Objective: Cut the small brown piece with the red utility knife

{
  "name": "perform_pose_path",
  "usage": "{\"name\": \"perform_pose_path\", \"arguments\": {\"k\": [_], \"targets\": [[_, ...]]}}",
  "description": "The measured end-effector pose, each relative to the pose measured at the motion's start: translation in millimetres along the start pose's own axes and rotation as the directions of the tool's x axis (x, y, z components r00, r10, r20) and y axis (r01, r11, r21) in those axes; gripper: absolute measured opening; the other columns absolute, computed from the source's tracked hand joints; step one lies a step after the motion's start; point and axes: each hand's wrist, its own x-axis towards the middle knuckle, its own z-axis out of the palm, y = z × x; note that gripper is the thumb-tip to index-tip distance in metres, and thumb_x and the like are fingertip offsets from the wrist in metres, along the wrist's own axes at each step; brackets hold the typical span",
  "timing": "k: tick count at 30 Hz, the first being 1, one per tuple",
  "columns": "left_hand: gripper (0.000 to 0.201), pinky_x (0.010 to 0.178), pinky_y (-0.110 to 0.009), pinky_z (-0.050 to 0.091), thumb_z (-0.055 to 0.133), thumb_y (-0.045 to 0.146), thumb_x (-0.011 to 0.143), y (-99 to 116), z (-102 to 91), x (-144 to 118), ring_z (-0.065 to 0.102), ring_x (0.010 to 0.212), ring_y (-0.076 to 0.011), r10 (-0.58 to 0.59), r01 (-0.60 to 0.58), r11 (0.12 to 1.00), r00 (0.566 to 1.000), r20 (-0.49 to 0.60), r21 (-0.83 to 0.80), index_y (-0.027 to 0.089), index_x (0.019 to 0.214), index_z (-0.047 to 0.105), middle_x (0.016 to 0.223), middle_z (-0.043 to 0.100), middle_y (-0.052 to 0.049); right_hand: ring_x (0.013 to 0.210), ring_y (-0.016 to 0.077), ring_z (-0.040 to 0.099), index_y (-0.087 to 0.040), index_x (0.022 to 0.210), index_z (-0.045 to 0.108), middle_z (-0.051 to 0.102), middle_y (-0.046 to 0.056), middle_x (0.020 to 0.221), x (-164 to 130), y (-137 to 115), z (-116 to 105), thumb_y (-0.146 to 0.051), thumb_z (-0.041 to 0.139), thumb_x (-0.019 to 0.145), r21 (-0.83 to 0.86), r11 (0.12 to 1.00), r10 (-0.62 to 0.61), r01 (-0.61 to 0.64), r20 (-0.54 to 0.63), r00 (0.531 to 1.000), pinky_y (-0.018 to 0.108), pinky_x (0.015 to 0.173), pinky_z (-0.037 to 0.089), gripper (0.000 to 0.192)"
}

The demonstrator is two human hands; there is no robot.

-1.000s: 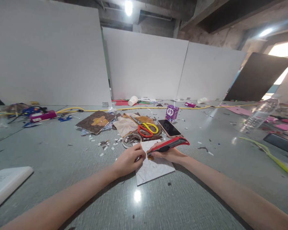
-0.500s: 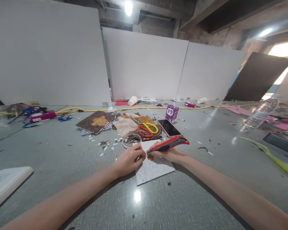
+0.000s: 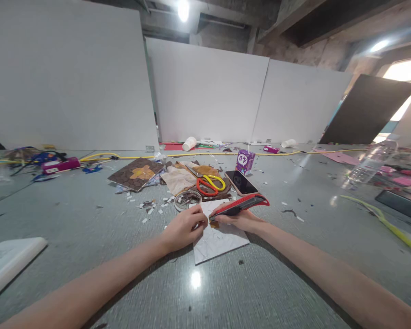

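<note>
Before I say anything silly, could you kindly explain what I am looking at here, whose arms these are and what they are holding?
There is one view, from a camera worn on a person's head, looking forward and down, so the two bare arms are that person's own. The right hand has its grip closed on a red utility knife, its front end down on a white sheet lying on the grey surface. The left hand presses on the sheet beside the knife tip. Just beyond lie a roll of tape, red and yellow scissors, a phone, a purple carton, a brown patterned board and many paper scraps. White panels stand behind.
</note>
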Motion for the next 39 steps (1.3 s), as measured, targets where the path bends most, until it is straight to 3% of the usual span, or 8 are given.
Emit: {"name": "perform_pose_path", "arguments": {"k": [8, 13, 17, 23, 29, 33, 39], "targets": [[0.013, 0.059, -0.019, 0.035, 0.043, 0.009, 0.073, 0.9, -0.1, 0.4, 0.045, 0.068, -0.0107, 0.005, -0.005, 1.0, 1.0, -0.012, -0.011, 0.015, 0.071, 0.055, 0.074, 0.047, -0.002, 0.076, 0.0144, 0.055, -0.018, 0.079, 0.063, 0.063, 0.002, 0.082, -0.2, 0.9, 3.3, -0.026, 0.056, 0.068, 0.036, 0.996, -0.087, 0.087, 0.023, 0.996, 0.025, 0.071, 0.042, 0.016], [0.014, 0.06, -0.019, 0.036, 0.043, 0.009, 0.073, 0.9, -0.6, 0.9, 0.045, 0.068, -0.0106, 0.0, 0.0, 1.0, 1.0, -0.008, -0.018, 0.014, 0.074, 0.056, 0.076, 0.047, -0.002, 0.062, 0.0113, 0.05, -0.017, 0.078, 0.061, 0.058, 0.001, 0.068, 0.7, 4.9, 2.6, -0.028, 0.055, 0.069, 0.157, 0.986, 0.063, -0.047, -0.098, 0.993, 0.025, 0.06, 0.04, 0.016], [0.014, 0.061, -0.019, 0.036, 0.042, 0.009, 0.073, 0.8, -0.6, 0.6, 0.046, 0.068, -0.0108, -0.01, 0.01, 1.0, 1.0, 0.004, -0.015, 0.014, 0.074, 0.056, 0.077, 0.047, -0.002, 0.054, 0.0086, 0.044, -0.016, 0.074, 0.06, 0.052, -0.001, 0.059, 0.8, 8.2, 2.1, -0.027, 0.055, 0.068, 0.269, 0.962, 0.094, -0.051, -0.153, 0.984, 0.023, 0.053, 0.036, 0.013], [0.014, 0.059, -0.019, 0.036, 0.042, 0.009, 0.073, 1.1, -0.6, 0.4, 0.045, 0.066, -0.0104, -0.014, 0.014, 1.0, 1.0, 0.007, -0.011, 0.014, 0.073, 0.055, 0.075, 0.047, -0.002, 0.054, 0.0083, 0.044, -0.017, 0.076, 0.061, 0.051, -0.002, 0.059, -1.9, 6.9, -1.4, -0.031, 0.054, 0.07, 0.181, 0.981, 0.099, -0.062, -0.201, 0.975, 0.023, 0.05, 0.034, 0.017], [0.015, 0.059, -0.019, 0.036, 0.042, 0.009, 0.072, 0.6, -0.5, 0.9, 0.045, 0.067, -0.0109, -0.021, 0.021, 1.0, 1.0, 0.004, -0.01, 0.015, 0.073, 0.055, 0.075, 0.048, -0.002, 0.064, 0.0112, 0.051, -0.017, 0.084, 0.062, 0.058, 0.002, 0.071, -6.4, -1.2, -1.3, -0.03, 0.054, 0.071, 0.066, 0.997, 0.043, -0.043, -0.001, 0.999, 0.024, 0.057, 0.039, 0.02], [0.015, 0.06, -0.02, 0.036, 0.042, 0.008, 0.072, -0.5, 0.4, 0.6, 0.046, 0.068, -0.0112, -0.012, 0.012, 1.0, 1.0, -0.001, -0.009, 0.014, 0.073, 0.055, 0.075, 0.048, -0.002, 0.077, 0.0134, 0.053, -0.017, 0.083, 0.063, 0.061, 0.003, 0.082, -7.6, -7.0, 0.6, -0.025, 0.052, 0.072, 0.026, 1.0, -0.004, 0.003, 0.031, 1.0, 0.025, 0.07, 0.041, 0.017], [0.014, 0.06, -0.02, 0.035, 0.042, 0.008, 0.071, -1.3, 0.7, -0.9, 0.045, 0.068, -0.0113, -0.013, 0.013, 1.0, 1.0, -0.003, -0.01, 0.015, 0.073, 0.055, 0.075, 0.048, -0.002, 0.078, 0.014, 0.055, -0.017, 0.083, 0.063, 0.063, 0.003, 0.083, -6.0, -3.3, 1.6, -0.026, 0.053, 0.071, -0.019, 0.998, -0.057, 0.058, 0.04, 0.998, 0.026, 0.074, 0.041, 0.018]]}}
